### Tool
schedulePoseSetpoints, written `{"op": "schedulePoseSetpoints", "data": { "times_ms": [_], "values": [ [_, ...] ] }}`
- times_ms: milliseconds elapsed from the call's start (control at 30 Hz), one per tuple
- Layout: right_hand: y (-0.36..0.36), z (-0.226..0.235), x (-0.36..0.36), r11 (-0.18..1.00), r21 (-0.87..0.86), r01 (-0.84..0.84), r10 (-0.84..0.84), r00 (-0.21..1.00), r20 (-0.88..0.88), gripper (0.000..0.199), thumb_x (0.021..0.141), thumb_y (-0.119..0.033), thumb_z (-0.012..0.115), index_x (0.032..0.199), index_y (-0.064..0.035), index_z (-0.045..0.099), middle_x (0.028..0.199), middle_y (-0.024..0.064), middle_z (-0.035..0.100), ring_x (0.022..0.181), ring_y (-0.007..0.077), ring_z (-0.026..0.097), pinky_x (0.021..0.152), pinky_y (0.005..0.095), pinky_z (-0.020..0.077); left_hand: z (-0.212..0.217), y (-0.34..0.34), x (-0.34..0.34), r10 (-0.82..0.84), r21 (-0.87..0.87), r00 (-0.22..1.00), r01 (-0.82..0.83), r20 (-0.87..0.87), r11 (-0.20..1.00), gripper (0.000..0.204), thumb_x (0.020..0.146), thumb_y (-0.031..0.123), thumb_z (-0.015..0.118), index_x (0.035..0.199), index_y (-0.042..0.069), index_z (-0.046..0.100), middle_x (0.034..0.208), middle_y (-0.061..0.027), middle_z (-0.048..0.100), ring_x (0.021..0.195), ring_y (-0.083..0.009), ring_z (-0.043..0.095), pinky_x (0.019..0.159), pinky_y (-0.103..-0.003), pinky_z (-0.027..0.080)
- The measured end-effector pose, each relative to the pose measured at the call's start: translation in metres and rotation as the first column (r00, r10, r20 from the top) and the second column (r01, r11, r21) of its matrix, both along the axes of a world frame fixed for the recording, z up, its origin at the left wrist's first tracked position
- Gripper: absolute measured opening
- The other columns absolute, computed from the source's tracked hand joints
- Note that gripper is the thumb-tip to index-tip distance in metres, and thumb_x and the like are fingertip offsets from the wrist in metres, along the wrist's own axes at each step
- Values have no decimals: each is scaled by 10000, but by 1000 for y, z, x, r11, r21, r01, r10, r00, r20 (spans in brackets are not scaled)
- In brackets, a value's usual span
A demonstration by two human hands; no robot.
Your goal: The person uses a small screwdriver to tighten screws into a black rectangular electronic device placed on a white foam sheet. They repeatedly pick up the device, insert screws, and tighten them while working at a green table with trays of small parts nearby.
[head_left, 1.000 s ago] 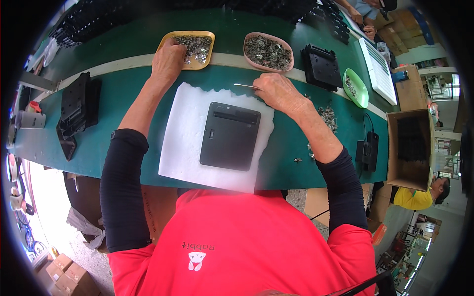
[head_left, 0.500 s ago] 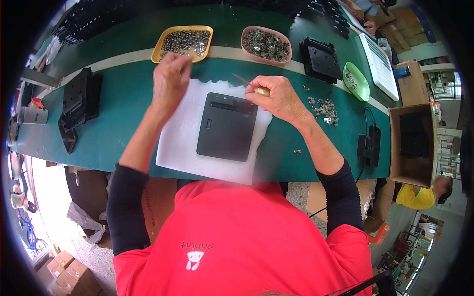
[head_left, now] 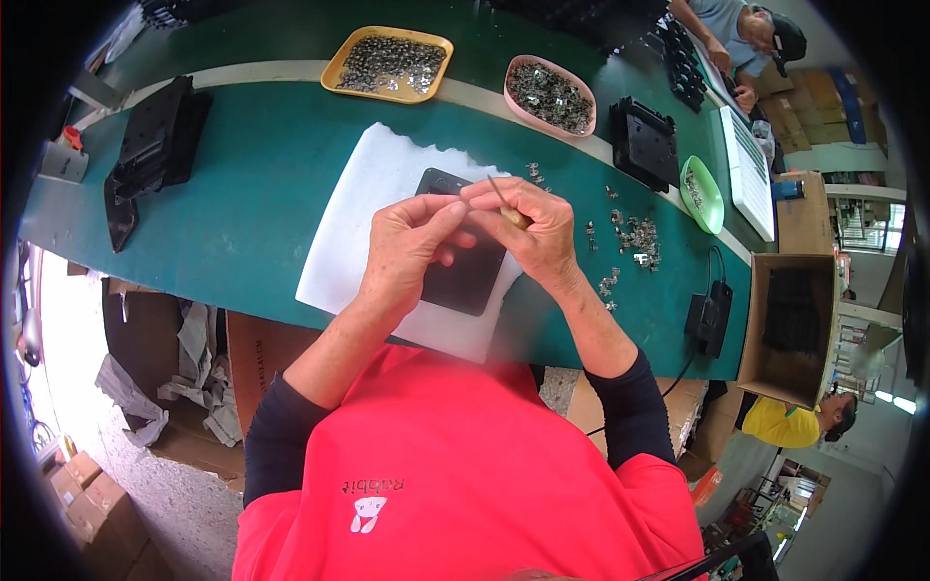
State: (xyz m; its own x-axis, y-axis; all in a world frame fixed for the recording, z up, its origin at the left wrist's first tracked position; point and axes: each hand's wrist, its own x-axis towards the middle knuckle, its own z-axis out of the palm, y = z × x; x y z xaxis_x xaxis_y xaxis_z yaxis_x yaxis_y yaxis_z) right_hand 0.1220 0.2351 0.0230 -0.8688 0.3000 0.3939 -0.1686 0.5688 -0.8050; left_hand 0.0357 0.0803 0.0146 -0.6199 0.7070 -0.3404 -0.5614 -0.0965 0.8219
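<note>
My left hand (head_left: 407, 247) and my right hand (head_left: 533, 228) meet above a flat black plastic part (head_left: 463, 276) that lies on a white sheet (head_left: 358, 208) on the green table. In my right hand is a screwdriver (head_left: 504, 201) with a thin metal shaft and a pale handle. My left hand pinches something tiny at the shaft's tip; it is too small to make out. The hands hide most of the black part.
A yellow tray (head_left: 389, 64) and a pink tray (head_left: 550, 94) of small metal pieces stand at the back. Loose metal pieces (head_left: 630, 237) lie right of my hands. Black parts (head_left: 155, 145) lie at left, another (head_left: 643, 143) at right, plus a green dish (head_left: 702, 194) and an open cardboard box (head_left: 790, 329).
My left hand has come back from the yellow tray to the middle and now meets my right hand above the black part. The right hand has kept hold of the screwdriver.
</note>
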Motion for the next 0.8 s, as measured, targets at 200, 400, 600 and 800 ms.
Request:
{"op": "schedulePoseSetpoints", "data": {
  "times_ms": [200, 400, 600, 800],
  "values": [
    [-6, -5, 4, 997, 71, 28, -26, 999, -32, 148, 764, -11, 744, 905, -11, 701, 884, 94, 677, 804, 186, 653, 714, 293, 532, -6, 0, 0, 59, 78, 995, -65, 79, 995, 234, 857, 146, 732, 1027, -10, 697, 864, -70, 705, 736, -106, 668, 589, -205, 497],
    [-6, 6, 6, 1000, 20, -15, 14, 997, 78, 181, 775, -24, 749, 951, -10, 709, 876, 94, 677, 792, 186, 643, 704, 280, 513, -3, -1, -2, 49, 20, 991, -47, -121, 999, 184, 875, 64, 696, 1035, -27, 701, 892, -94, 721, 746, -120, 666, 649, -231, 539],
    [-5, 14, 6, 994, -102, -23, 42, 981, 189, 169, 804, -22, 738, 971, -9, 721, 884, 21, 669, 666, 69, 563, 570, 209, 429, -3, -2, -12, -8, 48, 978, 19, -208, 999, 163, 869, 57, 699, 1009, -24, 717, 872, -86, 718, 750, -117, 662, 653, -233, 540],
    [-6, 17, 4, 991, -135, 14, 24, 961, 276, 210, 779, -63, 759, 979, -16, 718, 882, 69, 703, 804, 129, 645, 723, 264, 512, -10, -2, -16, -6, 89, 981, 23, -194, 996, 147, 857, 50, 713, 989, -12, 725, 869, -74, 718, 737, -100, 638, 663, -227, 527]
  ]
}}
